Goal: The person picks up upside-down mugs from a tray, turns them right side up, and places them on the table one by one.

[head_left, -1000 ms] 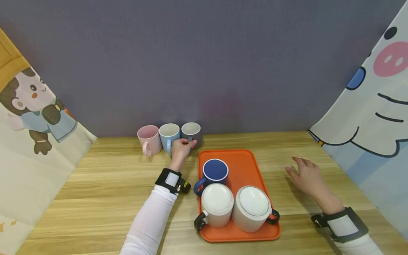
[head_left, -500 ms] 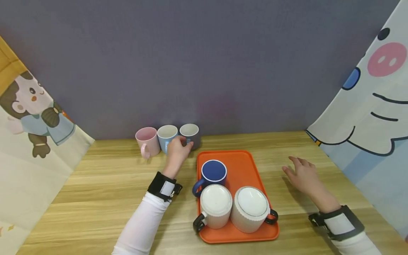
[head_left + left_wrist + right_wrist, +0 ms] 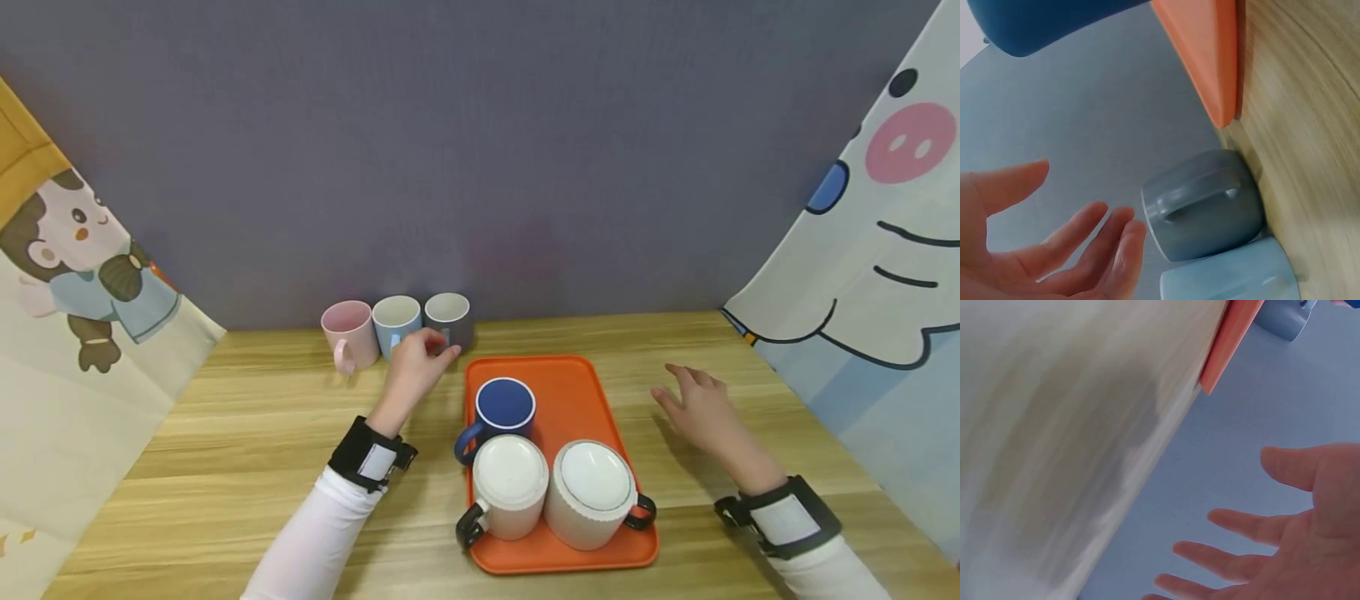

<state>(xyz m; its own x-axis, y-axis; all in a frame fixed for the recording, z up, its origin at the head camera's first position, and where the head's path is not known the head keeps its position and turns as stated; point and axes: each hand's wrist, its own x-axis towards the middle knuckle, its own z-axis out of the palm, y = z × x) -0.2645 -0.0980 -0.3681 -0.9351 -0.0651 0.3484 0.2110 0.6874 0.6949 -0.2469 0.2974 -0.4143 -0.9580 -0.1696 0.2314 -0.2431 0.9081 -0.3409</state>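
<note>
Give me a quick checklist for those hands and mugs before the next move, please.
1. Left hand free: ok; its fingers hold nothing.
2. Right hand free: ok; held out to the right of the orange tray, holding nothing.
3. Pink mug, light blue mug and gray mug upright: ok; rims face up.
4. Gap between light blue mug and gray mug: cannot tell; they stand very close.
5. Bare space on the orange tray: ok; right of the blue mug.
6. Handles inside the orange tray's edge: not ok; those of the blue mug, left white mug and right white mug reach over it.
</note>
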